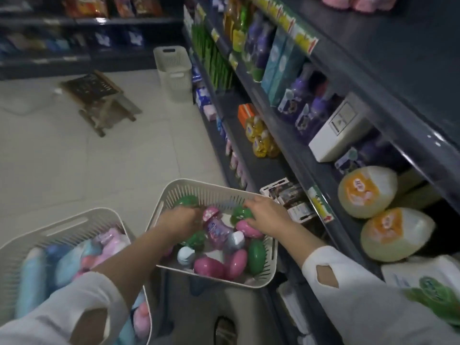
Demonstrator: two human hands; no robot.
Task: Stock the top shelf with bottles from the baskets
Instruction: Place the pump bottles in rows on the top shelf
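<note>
One camera, worn on the head, looks forward and steeply down an aisle of a shop. It sits close above the basket (159, 212), with both forearms entering from the bottom edge. The wide lens bends the shelving (298, 168), which runs up the right side, while the floor (62, 170) fills the left. The far end is blurred, perhaps from head motion.

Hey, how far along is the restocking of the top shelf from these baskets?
Probably midway. Done: pink items already sit on the highest visible shelf. In hand: the right hand grips a green bottle in the near basket; the left hand reaches in too, blurred. Left: that basket and the second basket both hold many bottles.
</note>
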